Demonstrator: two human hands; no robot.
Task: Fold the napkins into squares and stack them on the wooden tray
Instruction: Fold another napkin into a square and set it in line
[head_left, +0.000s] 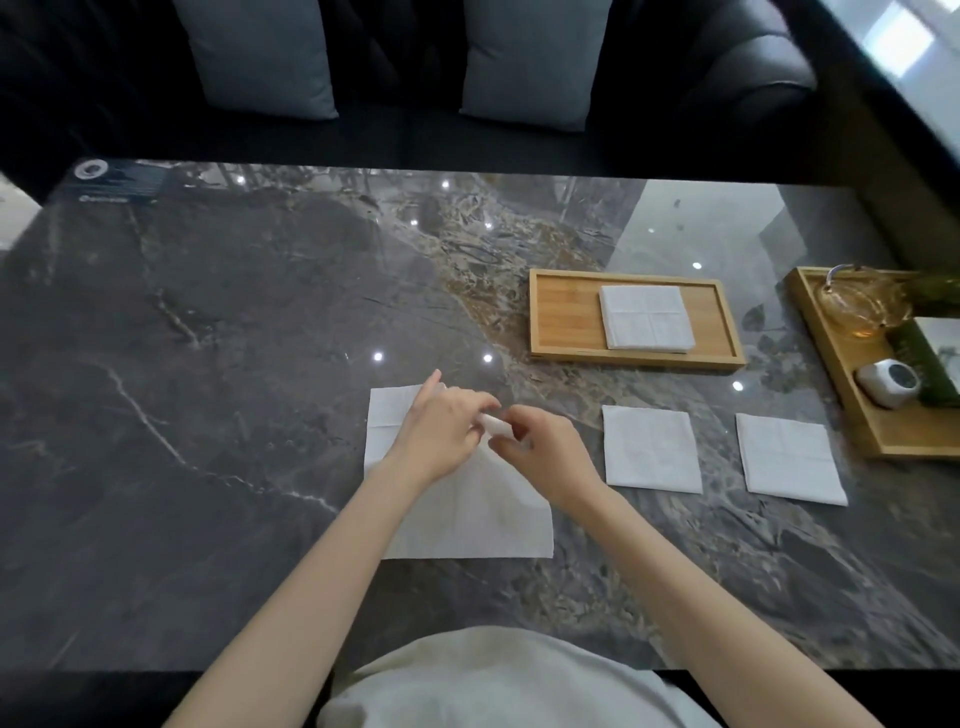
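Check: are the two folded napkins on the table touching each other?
Apart. The head view shows a clear strip of dark table between the left folded napkin and the right folded napkin.

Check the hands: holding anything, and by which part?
Both hands, left and right, pinch the unfolded napkin at one far corner, lifted toward its middle.

Dark marble desk, glossy. Directly on it: large unfolded napkin near front, two folded napkins beside it to the right, wooden tray behind them, second tray at right edge.
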